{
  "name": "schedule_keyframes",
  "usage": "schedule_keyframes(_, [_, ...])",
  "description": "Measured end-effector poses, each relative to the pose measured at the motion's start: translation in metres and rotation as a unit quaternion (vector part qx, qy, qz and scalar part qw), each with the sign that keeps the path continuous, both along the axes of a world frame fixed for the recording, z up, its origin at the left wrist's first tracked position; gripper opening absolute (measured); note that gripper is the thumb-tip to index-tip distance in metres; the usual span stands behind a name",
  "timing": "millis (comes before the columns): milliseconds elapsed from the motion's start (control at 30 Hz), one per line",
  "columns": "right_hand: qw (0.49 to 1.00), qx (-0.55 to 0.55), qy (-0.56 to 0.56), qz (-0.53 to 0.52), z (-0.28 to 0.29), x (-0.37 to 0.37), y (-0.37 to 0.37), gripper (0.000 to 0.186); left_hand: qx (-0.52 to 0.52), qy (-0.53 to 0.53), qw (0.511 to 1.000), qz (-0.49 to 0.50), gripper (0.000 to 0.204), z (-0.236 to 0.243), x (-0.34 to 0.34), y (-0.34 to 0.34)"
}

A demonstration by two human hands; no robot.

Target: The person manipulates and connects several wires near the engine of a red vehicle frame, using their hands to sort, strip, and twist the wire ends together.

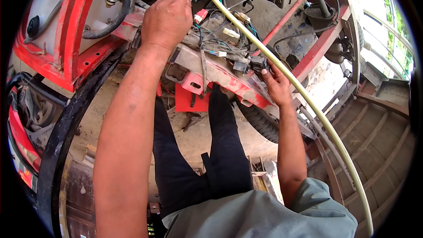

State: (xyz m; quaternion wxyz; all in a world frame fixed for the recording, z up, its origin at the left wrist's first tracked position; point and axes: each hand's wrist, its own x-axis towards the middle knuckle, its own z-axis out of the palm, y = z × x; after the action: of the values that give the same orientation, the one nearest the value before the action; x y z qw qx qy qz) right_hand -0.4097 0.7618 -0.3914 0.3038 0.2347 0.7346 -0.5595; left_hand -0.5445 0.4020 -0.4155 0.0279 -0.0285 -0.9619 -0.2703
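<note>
My left hand [167, 20] is closed above the wiring on the dusty red frame rail [220, 68]. Its fingertips are turned away, so what it holds, if anything, is hidden; thin dark wires pass close to its knuckles. Thumb and fingers of my right hand [278, 86] close on a small black box-shaped connector [258, 64] at the rail's right part. Beside that lies another black connector [240, 67]. Between the hands runs a corrugated wire sleeve [229, 56], with a white plug [231, 33] and a red-and-white plug [200, 16] among loose wires.
A pale yellow hose [308, 99] arcs across the view, passing over my right hand's side. At left stand a white plastic tank [48, 11] in a red metal frame [68, 31] and a black curved bar [55, 150]. A tyre [260, 121] sits below the rail.
</note>
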Motion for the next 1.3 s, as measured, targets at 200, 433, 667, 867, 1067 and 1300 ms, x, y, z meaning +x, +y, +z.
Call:
schedule_keyframes(200, [0.997,-0.009,-0.072,-0.018,0.009,-0.017,-0.003,0.054,-0.007,0.016,1.0,-0.003,0.017,0.0,0.001,0.0])
schedule_keyframes(433, [0.995,-0.022,-0.09,-0.022,-0.009,-0.015,0.014,0.057,-0.019,0.006,1.0,-0.001,0.017,0.001,0.001,-0.001])
schedule_keyframes(667, [0.994,-0.062,-0.075,-0.043,-0.009,-0.012,0.014,0.054,-0.002,-0.007,1.0,-0.002,0.018,0.002,0.002,0.0])
schedule_keyframes(867, [0.994,0.023,-0.094,0.044,0.007,-0.029,0.003,0.049,-0.017,0.015,1.0,0.001,0.019,-0.002,0.001,0.0])
schedule_keyframes(1067, [0.994,0.058,-0.083,0.051,0.011,-0.018,-0.004,0.05,-0.024,0.011,1.0,-0.002,0.019,-0.002,0.001,-0.001])
schedule_keyframes(1300, [0.995,0.053,0.008,0.082,0.006,0.003,0.005,0.051,-0.006,-0.022,1.0,0.001,0.017,0.001,0.0,0.001])
